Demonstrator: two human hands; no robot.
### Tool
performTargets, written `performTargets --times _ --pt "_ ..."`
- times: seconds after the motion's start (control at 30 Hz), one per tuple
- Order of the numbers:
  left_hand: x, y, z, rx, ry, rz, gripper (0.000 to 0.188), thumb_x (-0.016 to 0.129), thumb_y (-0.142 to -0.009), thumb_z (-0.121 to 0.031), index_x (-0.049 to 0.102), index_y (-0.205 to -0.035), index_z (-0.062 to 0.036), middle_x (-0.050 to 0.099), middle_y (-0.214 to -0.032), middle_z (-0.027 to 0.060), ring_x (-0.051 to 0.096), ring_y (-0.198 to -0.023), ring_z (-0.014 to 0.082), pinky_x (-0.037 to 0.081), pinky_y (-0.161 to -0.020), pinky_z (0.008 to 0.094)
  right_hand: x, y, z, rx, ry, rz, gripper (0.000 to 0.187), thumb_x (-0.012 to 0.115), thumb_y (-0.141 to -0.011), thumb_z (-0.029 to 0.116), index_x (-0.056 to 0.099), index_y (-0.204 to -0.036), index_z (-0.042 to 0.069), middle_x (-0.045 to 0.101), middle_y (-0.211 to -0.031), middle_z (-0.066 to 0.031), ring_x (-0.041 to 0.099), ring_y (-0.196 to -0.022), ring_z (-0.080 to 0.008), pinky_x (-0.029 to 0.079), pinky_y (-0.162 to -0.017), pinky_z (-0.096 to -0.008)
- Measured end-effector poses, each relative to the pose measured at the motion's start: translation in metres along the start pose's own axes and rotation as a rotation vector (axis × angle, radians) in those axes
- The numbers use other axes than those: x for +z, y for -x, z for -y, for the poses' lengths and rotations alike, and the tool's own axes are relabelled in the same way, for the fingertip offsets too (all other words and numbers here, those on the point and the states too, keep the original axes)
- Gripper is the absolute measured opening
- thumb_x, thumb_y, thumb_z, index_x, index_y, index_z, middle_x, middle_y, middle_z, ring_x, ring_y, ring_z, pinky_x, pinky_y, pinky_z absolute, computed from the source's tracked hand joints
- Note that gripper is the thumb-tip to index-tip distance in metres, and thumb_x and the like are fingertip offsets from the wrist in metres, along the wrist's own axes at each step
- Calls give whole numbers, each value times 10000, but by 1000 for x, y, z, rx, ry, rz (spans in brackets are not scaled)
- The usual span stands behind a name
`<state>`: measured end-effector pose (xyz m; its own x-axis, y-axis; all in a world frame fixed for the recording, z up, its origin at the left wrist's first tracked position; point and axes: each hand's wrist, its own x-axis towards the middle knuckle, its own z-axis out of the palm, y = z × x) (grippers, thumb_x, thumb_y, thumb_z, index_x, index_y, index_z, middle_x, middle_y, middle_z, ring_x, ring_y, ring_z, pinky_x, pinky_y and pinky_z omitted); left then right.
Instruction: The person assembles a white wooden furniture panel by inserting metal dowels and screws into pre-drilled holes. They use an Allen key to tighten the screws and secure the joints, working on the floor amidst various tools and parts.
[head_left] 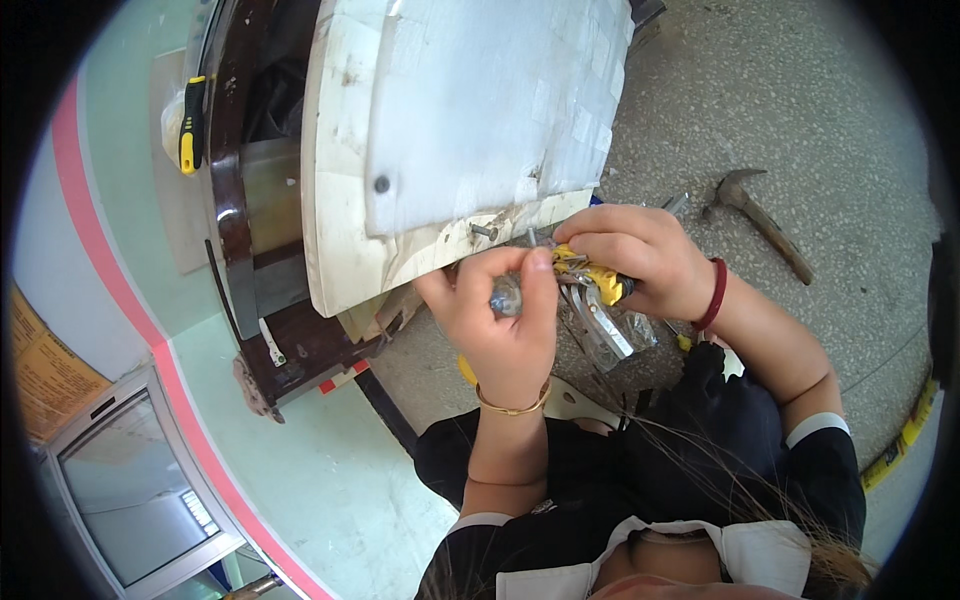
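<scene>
My left hand (505, 320) is at the near edge of a white board (335, 215), its thumb and index finger closed beside a small metal pin (532, 237). Whether the fingers grip that pin is hard to tell. Closed around a yellow-and-black hand tool with several metal pieces (605, 284), my right hand (650, 255) is close to the left fingertips. A metal bolt (484, 231) sticks out of the board's near edge, just left of the pin. Below the right hand lie metal parts and clear plastic bags (600, 328).
A claw hammer (765, 223) lies on the speckled floor at right. At left, a yellow-and-black screwdriver (191, 125) is beside a dark wooden frame (228, 180). A metal-framed window (140, 480) is at lower left, and yellow tape (900, 440) runs along the floor at far right.
</scene>
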<state>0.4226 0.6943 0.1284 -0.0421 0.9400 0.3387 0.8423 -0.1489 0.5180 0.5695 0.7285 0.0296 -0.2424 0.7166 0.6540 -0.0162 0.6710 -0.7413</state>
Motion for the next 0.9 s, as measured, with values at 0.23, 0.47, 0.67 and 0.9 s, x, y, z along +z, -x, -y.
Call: performTargets --times 0.23,0.47,0.67,0.9 --pt "3 5 15 -35 375 -75 161 522 -926 -85 587 -959 59 445 -983 78 508 -723 97 436 -610 204 -18 -22 -33 82 -675 216 287 688 -747 45 593 -1018 50 652 -943 -63 649 -865 -181 520 -724 -298" --pt "2 0 7 -61 351 -121 199 502 -909 -68 626 -908 88 503 -971 110 571 -793 153 487 -669 252 -13 -36 -40 151 -843 294 359 757 -704 41 569 -1010 40 657 -909 -36 620 -837 -116 498 -767 -267" --pt "9 -4 2 -62 391 -114 256 507 -910 -124 633 -819 79 462 -1017 121 555 -807 158 478 -689 267 -2 -32 -42 244 -915 287 377 764 -692 17 569 -1014 40 664 -927 -33 610 -870 -97 496 -775 -258" --pt "4 -1 7 -77 355 -112 271 488 -908 -137 640 -787 52 460 -1008 116 517 -823 152 443 -738 284 5 -26 -35 390 -898 239 380 821 -699 130 600 -996 45 674 -976 -83 643 -917 -185 509 -814 -320"
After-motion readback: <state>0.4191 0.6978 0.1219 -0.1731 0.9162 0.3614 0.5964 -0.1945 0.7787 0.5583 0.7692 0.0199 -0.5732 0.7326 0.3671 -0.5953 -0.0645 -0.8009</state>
